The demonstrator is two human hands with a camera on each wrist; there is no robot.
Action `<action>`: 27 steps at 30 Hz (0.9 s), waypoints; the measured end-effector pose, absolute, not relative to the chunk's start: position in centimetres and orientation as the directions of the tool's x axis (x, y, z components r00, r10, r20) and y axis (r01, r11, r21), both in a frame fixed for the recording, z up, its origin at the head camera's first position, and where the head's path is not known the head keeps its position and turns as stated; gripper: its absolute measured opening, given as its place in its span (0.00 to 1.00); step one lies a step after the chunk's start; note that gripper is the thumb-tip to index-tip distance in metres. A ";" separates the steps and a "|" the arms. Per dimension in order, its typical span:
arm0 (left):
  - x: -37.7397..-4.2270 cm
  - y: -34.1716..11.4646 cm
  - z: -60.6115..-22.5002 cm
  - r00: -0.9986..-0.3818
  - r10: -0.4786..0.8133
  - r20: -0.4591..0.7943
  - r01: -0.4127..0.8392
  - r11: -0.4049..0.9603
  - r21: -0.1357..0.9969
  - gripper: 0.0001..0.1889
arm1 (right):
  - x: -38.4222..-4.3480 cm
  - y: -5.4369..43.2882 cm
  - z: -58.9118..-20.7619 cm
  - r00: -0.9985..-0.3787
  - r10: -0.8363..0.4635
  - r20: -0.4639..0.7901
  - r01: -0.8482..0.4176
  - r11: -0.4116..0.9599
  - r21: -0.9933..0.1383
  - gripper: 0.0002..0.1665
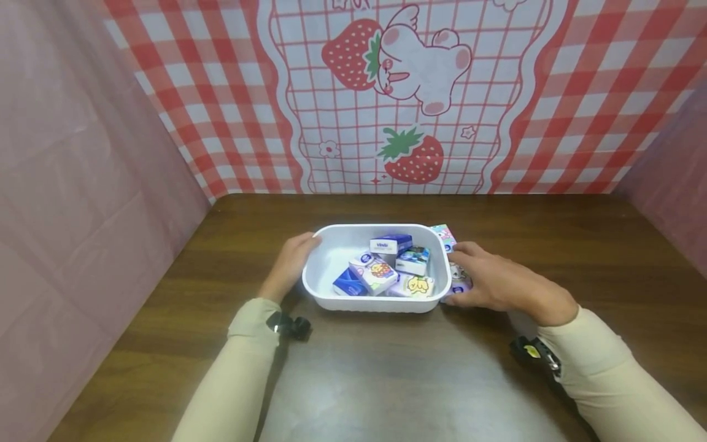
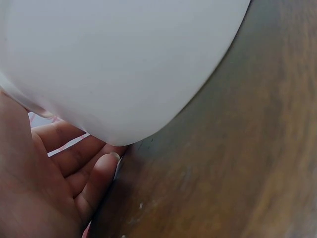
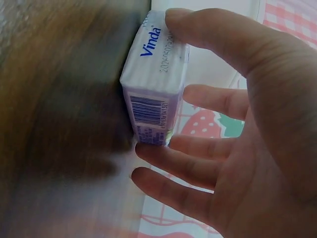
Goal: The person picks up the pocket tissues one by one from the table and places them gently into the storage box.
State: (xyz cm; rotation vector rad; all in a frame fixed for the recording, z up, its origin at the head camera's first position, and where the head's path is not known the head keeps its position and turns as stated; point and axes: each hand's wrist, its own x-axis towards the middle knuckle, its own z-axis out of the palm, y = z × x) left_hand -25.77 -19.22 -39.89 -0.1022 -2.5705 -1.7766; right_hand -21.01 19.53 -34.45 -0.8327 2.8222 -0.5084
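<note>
A white plastic basin (image 1: 326, 299) stands on the table, holding several small tissue packs, among them a blue one (image 1: 349, 283) and a white one with a cartoon print (image 1: 374, 274). My left hand (image 1: 288, 265) holds the basin's left end, its fingers bent beneath the rim in the left wrist view; the thumb is mostly hidden. Just outside the basin's right wall, my right hand (image 1: 494, 282) grips a purple-white Vinda tissue pack (image 3: 154, 57) between thumb and fingers. Behind that, a pink and teal pack (image 1: 444, 235) lies near the fingertips.
The brown wooden table (image 1: 386, 380) extends around the basin. A red and white checked cloth (image 1: 232, 110) with strawberry prints hangs along the far edge. Pale pink drapes (image 1: 83, 184) enclose the left and right sides.
</note>
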 end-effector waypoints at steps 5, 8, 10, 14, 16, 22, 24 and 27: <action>-25.8 -19.2 -39.9 -0.997 0.048 0.057 0.071 0.356 0.932 0.19 | -21.1 19.5 -34.6 -0.827 -0.562 -0.018 -0.521 0.778 -0.350 0.47; -25.8 -19.2 -39.9 -0.997 0.050 0.053 0.067 0.360 0.931 0.19 | -21.1 19.4 -34.5 -0.821 -0.571 -0.002 -0.536 0.771 -0.344 0.44; -25.8 -19.3 -39.9 -0.998 0.047 0.046 0.060 0.361 0.931 0.19 | -21.1 19.4 -34.5 -0.819 -0.574 -0.003 -0.540 0.771 -0.338 0.43; -25.8 -19.2 -39.8 -0.998 0.050 0.041 0.057 0.364 0.930 0.19 | -21.1 19.5 -34.1 -0.825 -0.565 -0.015 -0.529 0.780 -0.336 0.43; -25.8 -19.2 -39.7 -0.998 0.050 0.041 0.057 0.362 0.931 0.19 | -21.2 19.7 -34.0 -0.827 -0.563 -0.013 -0.527 0.783 -0.330 0.43; -25.7 -19.2 -39.7 -0.998 0.049 0.026 0.043 0.360 0.932 0.19 | -21.6 20.3 -34.0 -0.845 -0.534 -0.021 -0.496 0.798 -0.342 0.42; -25.6 -19.2 -39.7 -0.998 0.053 0.020 0.037 0.360 0.932 0.20 | -21.7 20.4 -34.1 -0.847 -0.531 -0.022 -0.492 0.798 -0.348 0.42; -25.5 -19.3 -39.7 -0.999 0.050 0.016 0.033 0.357 0.934 0.20 | -21.8 20.4 -34.0 -0.847 -0.531 -0.023 -0.490 0.798 -0.351 0.43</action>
